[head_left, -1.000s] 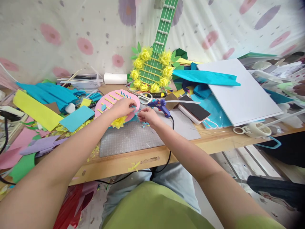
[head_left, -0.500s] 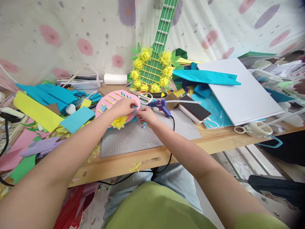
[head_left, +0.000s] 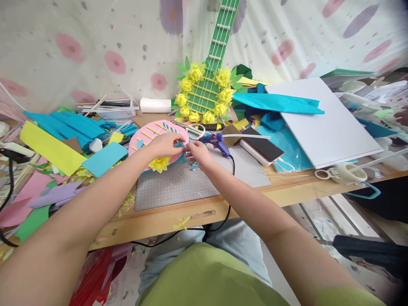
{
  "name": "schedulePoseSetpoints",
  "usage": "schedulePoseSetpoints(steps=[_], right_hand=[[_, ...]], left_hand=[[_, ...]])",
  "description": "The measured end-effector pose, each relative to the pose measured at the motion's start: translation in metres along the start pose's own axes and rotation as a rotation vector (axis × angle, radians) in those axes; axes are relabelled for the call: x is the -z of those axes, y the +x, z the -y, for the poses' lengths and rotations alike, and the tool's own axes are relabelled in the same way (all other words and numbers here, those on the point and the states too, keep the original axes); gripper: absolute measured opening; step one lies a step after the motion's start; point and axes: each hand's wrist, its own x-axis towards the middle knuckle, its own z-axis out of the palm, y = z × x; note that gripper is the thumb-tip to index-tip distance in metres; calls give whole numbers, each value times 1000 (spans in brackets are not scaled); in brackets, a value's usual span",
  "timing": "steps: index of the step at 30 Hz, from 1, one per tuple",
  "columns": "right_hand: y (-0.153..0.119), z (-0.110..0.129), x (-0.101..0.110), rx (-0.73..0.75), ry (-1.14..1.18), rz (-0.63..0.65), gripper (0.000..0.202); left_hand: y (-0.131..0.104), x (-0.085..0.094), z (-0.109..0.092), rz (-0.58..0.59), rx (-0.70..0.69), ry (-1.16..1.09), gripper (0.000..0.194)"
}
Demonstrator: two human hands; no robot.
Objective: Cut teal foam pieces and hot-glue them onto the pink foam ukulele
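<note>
My left hand (head_left: 168,144) is closed on a small blue paper piece (head_left: 179,144), over the right part of a pink oval panel (head_left: 149,130). The panel carries yellow strips, small blue bits and a yellow paper flower (head_left: 160,164) at its lower edge. My right hand (head_left: 198,154) is pinched close beside the left fingertips; what it grips is too small to make out. A small blue scrap (head_left: 194,167) shows just below its fingers. The purple glue gun (head_left: 216,141) lies right of my hands, a clear stick in its back.
A grey cutting mat (head_left: 172,191) lies on the wooden table (head_left: 153,220). Behind stands a green paper guitar (head_left: 204,91) with yellow flowers. Scissors (head_left: 196,131), a phone (head_left: 263,144), a white board (head_left: 325,123) and coloured paper (head_left: 52,148) surround the hands. The glue gun's cable hangs over the front edge.
My fingers have shifted slightly, and more of the blue paper piece shows under my left hand. The whole view has moved a little; the other objects stay in place.
</note>
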Motion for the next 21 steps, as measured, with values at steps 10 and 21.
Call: schedulePoseSetpoints(steps=[10, 21], right_hand=[[8, -9, 0, 122, -197, -37, 5], [16, -23, 2, 391, -509, -92, 8]], left_hand=[[-6, -2, -15, -49, -13, 228, 53], [-8, 0, -23, -45, -94, 428, 55]])
